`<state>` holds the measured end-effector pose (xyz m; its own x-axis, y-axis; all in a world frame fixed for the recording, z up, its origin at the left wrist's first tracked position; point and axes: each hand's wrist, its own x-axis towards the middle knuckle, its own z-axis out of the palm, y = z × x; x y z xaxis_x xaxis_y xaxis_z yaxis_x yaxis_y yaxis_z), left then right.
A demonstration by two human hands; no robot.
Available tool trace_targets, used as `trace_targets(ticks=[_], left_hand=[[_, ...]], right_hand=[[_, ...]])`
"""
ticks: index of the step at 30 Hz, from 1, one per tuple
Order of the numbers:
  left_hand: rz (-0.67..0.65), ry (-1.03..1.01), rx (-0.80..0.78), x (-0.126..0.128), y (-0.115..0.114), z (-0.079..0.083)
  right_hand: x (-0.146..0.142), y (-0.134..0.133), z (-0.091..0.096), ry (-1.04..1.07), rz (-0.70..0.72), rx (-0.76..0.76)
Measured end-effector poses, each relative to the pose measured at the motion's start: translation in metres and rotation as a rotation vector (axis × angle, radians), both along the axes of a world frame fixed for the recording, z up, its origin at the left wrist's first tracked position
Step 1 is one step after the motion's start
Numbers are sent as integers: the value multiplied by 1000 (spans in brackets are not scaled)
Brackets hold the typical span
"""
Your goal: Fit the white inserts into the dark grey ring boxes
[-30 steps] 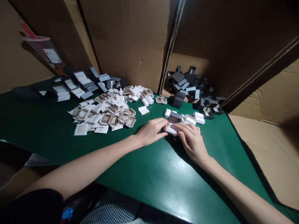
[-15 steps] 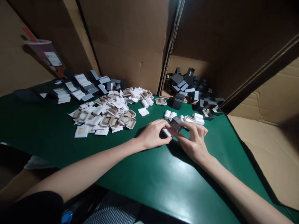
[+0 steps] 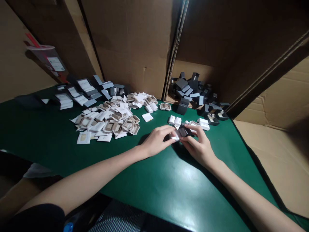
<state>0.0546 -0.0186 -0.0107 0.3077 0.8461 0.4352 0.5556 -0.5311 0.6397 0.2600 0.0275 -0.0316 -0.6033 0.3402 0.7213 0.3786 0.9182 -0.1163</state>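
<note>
My left hand [image 3: 160,140] is closed on a small white paper piece [image 3: 174,136], pinched between thumb and fingers. Against it, my right hand [image 3: 199,143] grips a small dark box [image 3: 184,131] with its lid raised. The two held things meet just above the green table, and fingers hide part of both. Right behind them stand small white blocks [image 3: 175,120], with more white pieces [image 3: 203,123] beyond my right fingers. Farther back right are open dark boxes [image 3: 212,118] with small shiny things inside.
A heap of white and grey-brown paper inserts [image 3: 113,119] spreads over the green table [image 3: 154,187]. Opened dark boxes [image 3: 84,88] lie behind it on the left; another dark pile [image 3: 188,87] fills a cardboard recess. Cardboard walls [image 3: 130,42] surround the back. A cup with straw [image 3: 49,58] appears left.
The dark box has tipped and lowered a little in my right hand. My left hand has turned the white piece slightly, and its lighter face shows more.
</note>
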Motion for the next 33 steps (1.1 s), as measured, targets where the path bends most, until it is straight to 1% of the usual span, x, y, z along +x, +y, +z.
trace_targets(ticks=[2,4,8,12,16,19,20,23,25,27,30,33], left_hand=[[1,-10,15,1,0,-2],[34,5,41,3,0,-5],[144,97,89,11,0,-7],[167,187,102,16,-1,-5],[138,166,109,16,-1,-6],[95,120,83,8,0,-3],[61,115,63,4,1,0],[-95,139,0,-8,5,11],[-165,157,-6,-15,6,17],[-176,183,20,-18,7,18],[-144,237,65,-19,7,14],[-152,285,98,-20,8,11]], right_hand=[[-1,0,0,9,-15,16],[-2,0,0,8,-29,33],[-5,0,2,-9,-57,82],[-9,-1,3,-17,-98,129],[-14,-4,6,0,-138,154],[-13,-5,7,-1,-121,128],[-12,-4,7,0,-109,112],[-8,-2,4,20,-61,67],[-7,-1,1,33,-33,49],[-6,0,0,48,-12,38],[-7,0,-1,60,-2,5],[-7,-2,-1,55,-1,-27]])
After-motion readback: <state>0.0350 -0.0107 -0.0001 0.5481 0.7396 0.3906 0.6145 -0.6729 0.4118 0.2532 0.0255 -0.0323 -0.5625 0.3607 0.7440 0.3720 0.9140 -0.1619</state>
